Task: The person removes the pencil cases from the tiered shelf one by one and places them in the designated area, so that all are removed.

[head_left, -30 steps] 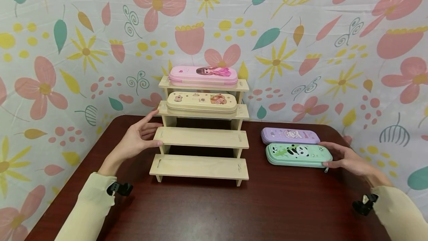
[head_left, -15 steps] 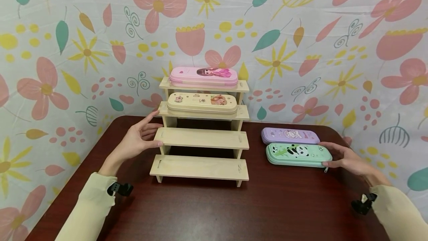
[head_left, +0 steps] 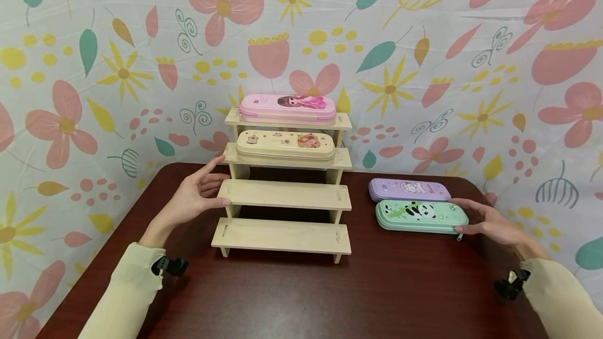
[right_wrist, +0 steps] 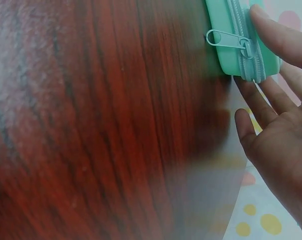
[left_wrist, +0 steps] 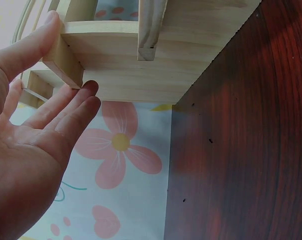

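Note:
A pale wooden step rack (head_left: 282, 234) stands on the table. On its top step sits a pink pencil case (head_left: 268, 109) with a doll picture; one step below lies a cream pencil case (head_left: 273, 143). My left hand (head_left: 190, 195) touches the rack's left side with fingers spread, thumb at a lower step's end. The left wrist view shows that thumb (left_wrist: 36, 45) against the wood. To the right, my right hand (head_left: 490, 224) pinches the right end of a mint green panda pencil case (head_left: 419, 216), beside its zipper pull (right_wrist: 226, 39). Behind it lies a purple pencil case (head_left: 410, 190).
The dark red-brown table (head_left: 301, 297) extends in front of the rack. A floral cloth (head_left: 424, 67) hangs right behind the table's back edge. The two lower steps of the rack show bare wood.
The green pencil case has shifted very slightly up in the head view, with my right hand on its end. My left hand stays at the rack.

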`<move>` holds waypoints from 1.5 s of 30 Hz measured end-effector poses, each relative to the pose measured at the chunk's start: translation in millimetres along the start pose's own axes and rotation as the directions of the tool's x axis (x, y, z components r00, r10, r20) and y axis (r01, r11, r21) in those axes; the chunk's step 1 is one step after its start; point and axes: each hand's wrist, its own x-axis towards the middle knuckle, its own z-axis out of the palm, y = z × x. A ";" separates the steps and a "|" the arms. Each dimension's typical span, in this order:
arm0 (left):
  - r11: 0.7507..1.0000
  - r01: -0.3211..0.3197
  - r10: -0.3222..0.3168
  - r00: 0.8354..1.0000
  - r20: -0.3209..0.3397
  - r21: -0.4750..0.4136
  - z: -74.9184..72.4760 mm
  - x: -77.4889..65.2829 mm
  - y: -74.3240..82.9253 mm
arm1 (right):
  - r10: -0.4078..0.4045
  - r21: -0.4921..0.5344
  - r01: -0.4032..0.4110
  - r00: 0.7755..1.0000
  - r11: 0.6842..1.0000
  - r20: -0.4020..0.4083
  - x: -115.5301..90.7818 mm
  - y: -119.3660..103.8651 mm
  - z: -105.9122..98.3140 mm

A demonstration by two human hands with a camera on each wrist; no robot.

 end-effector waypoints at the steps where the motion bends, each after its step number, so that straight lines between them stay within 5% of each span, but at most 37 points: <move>1: 1.000 0.002 -0.002 1.000 -0.001 0.000 0.0 0.1 -0.2 | 0.001 -0.001 -0.001 1.000 1.000 -0.001 0.0 0.4 -0.1; 19: 1.000 0.001 -0.001 1.000 -0.004 0.006 0.5 0.0 -0.3 | 0.011 0.041 -0.011 1.000 0.999 0.007 -9.3 -3.6 -5.1; 29: 1.000 0.006 -0.006 1.000 0.003 0.007 -0.3 0.0 0.4 | -0.029 -0.011 0.028 0.998 1.000 -0.060 -20.4 -10.4 -14.7; 45: 1.000 0.011 -0.011 1.000 0.002 0.010 -0.6 -0.1 0.2 | -0.137 -0.035 0.136 0.991 0.990 -0.003 -13.8 -72.9 -10.2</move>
